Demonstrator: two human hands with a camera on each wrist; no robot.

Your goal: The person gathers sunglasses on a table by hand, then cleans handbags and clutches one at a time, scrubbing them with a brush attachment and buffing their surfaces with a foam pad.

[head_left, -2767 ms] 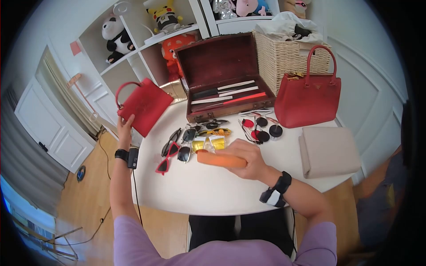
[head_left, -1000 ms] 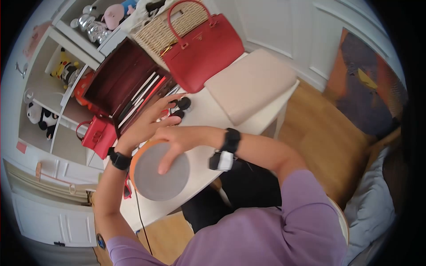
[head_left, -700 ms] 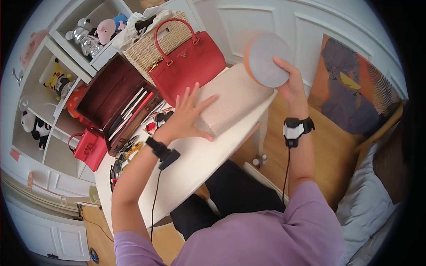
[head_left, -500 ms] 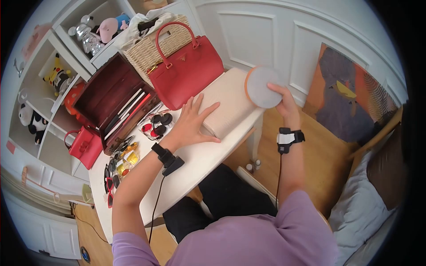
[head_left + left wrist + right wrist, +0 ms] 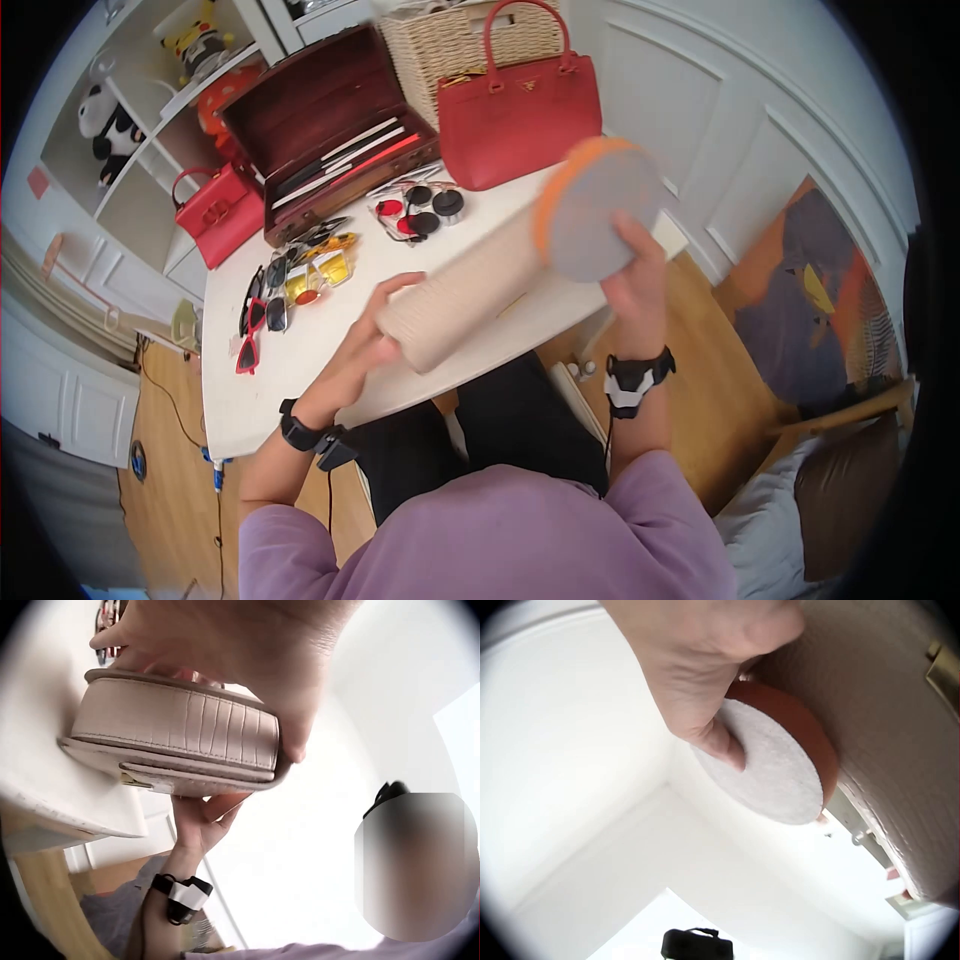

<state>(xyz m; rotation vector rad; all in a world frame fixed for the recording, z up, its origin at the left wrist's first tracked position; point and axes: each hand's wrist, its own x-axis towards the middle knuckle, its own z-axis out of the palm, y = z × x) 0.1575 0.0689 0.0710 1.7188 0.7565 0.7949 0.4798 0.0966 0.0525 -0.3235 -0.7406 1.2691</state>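
A beige crocodile-textured handbag (image 5: 455, 305) is tilted up on its edge over the front right of the white table (image 5: 300, 400). My left hand (image 5: 352, 362) grips its near end; the left wrist view shows the thumb on one side of the bag's stitched end panel (image 5: 176, 720) and fingers over the other. My right hand (image 5: 638, 275) holds a thick round orange disc (image 5: 592, 215) with a grey face, thumb flat on the grey side. In the right wrist view the disc (image 5: 776, 765) sits right against the bag's side, fingers mostly hidden behind it.
Several sunglasses (image 5: 277, 313) and round dark and red lenses (image 5: 425, 222) lie at left and centre. Behind them stands an open brown case (image 5: 310, 110) with strips inside, between a small red handbag (image 5: 222, 215) and a larger red handbag (image 5: 520, 115). A wicker basket (image 5: 415, 50) is behind.
The beige bag, flat on the table with my left hand spread over it, is now tilted up in my left hand's grip. The disc in my right hand has come against its far end.
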